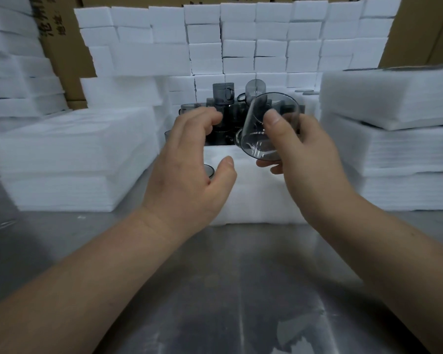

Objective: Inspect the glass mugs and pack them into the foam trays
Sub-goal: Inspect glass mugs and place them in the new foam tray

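Right fingers (275, 125) grasping one glass mug (252, 135): thumb pressed on the near wall, other fingertips showing under the base; right hand (310, 159) holds it tilted, mouth turned up and away, clear of any foam; left fingers (205, 118) released, half-curled, holding nothing; left hand (189, 162) hangs just beside the mug, thumb side toward it; foam tray (253, 192) lies on the bench (228, 277) directly below both sets of fingers, one seated mug (210, 171) showing its rim under the left thumb; loose mugs (224, 95) clustered beyond the fingertips. Step in hand looks like inspection; to do it well, bring the left fingers under the base for a second support, roll the mug slowly against the white foam so that chips at rim and handle show, shift the thumb to uncover the wall beneath it, then lower it upright into a free pocket. Mug itself: smoky grey, see-through, thin-walled, thicker base catching glare; handle not clearly made out; no crack visible, though blur leaves that open.
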Motion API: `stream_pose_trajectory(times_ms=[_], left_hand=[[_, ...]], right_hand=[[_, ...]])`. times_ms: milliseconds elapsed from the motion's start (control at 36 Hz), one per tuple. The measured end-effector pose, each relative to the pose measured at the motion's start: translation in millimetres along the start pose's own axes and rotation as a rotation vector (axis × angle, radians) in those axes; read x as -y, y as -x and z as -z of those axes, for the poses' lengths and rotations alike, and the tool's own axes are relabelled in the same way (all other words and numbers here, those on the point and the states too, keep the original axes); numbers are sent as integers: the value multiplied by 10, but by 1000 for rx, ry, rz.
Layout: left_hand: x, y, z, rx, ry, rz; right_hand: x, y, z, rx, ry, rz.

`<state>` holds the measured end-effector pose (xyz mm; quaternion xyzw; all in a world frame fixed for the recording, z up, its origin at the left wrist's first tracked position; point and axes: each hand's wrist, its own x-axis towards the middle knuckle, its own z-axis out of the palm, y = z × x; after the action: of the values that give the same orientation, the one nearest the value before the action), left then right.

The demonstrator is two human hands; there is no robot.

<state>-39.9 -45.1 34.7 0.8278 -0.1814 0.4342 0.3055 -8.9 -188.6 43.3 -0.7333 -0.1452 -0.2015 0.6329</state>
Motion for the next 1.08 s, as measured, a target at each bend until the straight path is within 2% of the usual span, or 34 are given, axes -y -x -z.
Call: stream_pose_trajectory(times_ms=[389,583,722,972,1084], left_hand=[[44,-18,-43,85,-87,50],[41,-20,-43,90,-110,60],[38,-25,-41,79,-112,73],[36,-23,-24,52,-82,93],[21,-32,-9,73,-147,128]], right_hand=[[40,-107,100,-14,-249,-245],[50,-101,110,-18,-280,-274],[48,-99,93,-14,-241,-237],[12,-33,34,41,-103,-16],[-17,-43,43,45,-71,8]])
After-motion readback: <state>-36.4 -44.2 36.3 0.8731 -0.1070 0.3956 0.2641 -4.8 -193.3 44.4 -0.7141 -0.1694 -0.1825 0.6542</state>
